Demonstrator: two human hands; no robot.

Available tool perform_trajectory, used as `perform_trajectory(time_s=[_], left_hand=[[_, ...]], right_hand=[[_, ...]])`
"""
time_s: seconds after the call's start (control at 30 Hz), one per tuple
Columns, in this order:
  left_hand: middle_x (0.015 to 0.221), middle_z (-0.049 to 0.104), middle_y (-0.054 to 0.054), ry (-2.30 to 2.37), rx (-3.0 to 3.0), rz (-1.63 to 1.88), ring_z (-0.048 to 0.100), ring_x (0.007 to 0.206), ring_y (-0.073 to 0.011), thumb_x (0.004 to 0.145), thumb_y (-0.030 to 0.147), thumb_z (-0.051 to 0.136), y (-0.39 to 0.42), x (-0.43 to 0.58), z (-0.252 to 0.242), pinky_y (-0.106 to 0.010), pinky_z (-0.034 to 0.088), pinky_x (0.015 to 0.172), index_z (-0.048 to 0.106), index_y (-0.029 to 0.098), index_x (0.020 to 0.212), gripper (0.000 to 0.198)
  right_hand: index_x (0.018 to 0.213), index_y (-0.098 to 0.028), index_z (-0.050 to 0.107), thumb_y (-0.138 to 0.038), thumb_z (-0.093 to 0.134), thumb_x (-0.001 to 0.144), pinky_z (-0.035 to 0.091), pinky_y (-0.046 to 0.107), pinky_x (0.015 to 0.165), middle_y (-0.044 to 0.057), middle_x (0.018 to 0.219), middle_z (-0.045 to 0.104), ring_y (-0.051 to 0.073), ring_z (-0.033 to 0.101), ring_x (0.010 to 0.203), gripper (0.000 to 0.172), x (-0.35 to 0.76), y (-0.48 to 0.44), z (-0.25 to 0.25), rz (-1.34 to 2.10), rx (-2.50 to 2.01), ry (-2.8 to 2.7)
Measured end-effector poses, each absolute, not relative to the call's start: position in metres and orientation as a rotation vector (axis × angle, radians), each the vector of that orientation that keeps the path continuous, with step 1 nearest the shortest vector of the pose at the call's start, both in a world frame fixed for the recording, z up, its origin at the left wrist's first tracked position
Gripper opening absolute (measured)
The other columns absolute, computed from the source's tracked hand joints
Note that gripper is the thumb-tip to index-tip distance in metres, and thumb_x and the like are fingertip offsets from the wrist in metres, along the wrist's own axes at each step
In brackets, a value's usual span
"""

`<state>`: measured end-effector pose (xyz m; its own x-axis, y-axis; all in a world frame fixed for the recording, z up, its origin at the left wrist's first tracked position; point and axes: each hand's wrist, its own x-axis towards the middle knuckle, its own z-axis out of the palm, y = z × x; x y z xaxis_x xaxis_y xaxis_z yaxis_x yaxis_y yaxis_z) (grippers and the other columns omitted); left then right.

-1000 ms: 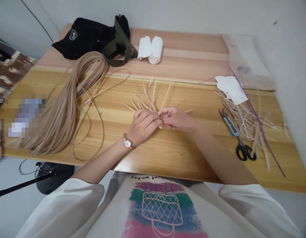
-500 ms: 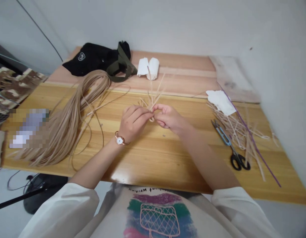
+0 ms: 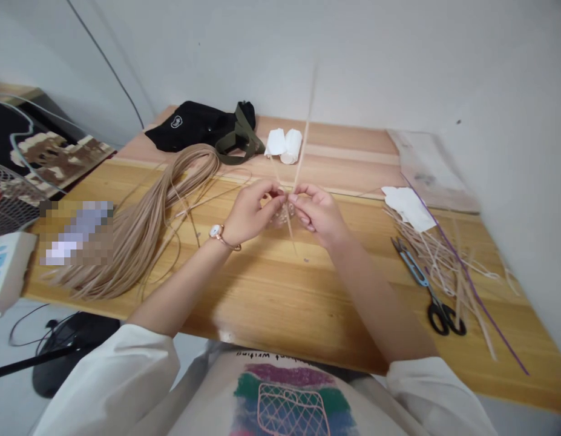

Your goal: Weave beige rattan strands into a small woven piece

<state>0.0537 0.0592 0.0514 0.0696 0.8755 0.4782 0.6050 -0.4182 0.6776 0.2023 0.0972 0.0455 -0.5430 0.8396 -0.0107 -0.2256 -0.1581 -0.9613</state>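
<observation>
Your left hand [image 3: 250, 213] and right hand [image 3: 317, 215] were both half-closed, their fingertips [image 3: 280, 195] meeting to pinch a small, pale bundle of crossed flat cane strips [image 3: 282, 215], held just above the honey-coloured wooden table [image 3: 280, 290]. One long, thin cane strip [image 3: 306, 121] stood up from the bundle. Only this small crossed cluster had been formed; no finished woven piece showed. Left of the bundle lay a long tan hank of strips [image 3: 139, 224]; right of it, blue-handled, black-looped snips [image 3: 425, 284] lay beside a loose pile of cut strips [image 3: 448, 260].
</observation>
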Motion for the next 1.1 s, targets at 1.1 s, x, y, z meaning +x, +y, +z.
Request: perform_trajectory(time_s=[1.1], left_hand=[[0.072,0.065,-0.002,1.159,1.245,1.075,0.055,0.06,-0.0088,0.06,0.031,0.076,0.043,0.052,0.002,-0.022,0.045,0.057,0.067,0.013,0.093,0.039]], right_hand=[[0.085,-0.017,0.067,-0.017,0.045,0.079,0.03,0.027,0.054,0.006,0.078,0.066,0.016,0.055,0.065,0.023,0.229,0.054,0.027,0.37,-1.298,-2.284]])
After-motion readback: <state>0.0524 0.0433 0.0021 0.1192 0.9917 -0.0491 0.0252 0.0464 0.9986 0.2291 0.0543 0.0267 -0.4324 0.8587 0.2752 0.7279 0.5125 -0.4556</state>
